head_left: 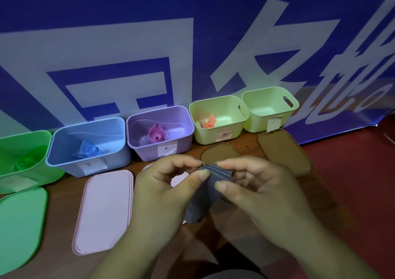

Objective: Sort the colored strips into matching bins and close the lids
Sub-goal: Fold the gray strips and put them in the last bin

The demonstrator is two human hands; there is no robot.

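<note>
A folded grey strip point(205, 191) is held over the table's middle, pinched between my left hand point(162, 195) and my right hand point(260, 191) at its top folds. Behind stand five open bins in a row. The green bin point(42, 171) holds a green roll, the blue bin point(64, 148) a blue roll point(90, 150), the purple bin point(183, 137) a pink roll point(157, 136). One yellow-green bin point(239, 126) holds an orange strip point(210, 121). The far right yellow-green bin point(252, 116) looks empty.
Lids lie flat in front of the bins: a green lid point(20, 225), a pink lid point(104, 210), two brown lids point(218, 153) point(284, 152), and another partly hidden under my hands. A blue banner point(128, 43) hangs behind the bins. Red floor lies at the right.
</note>
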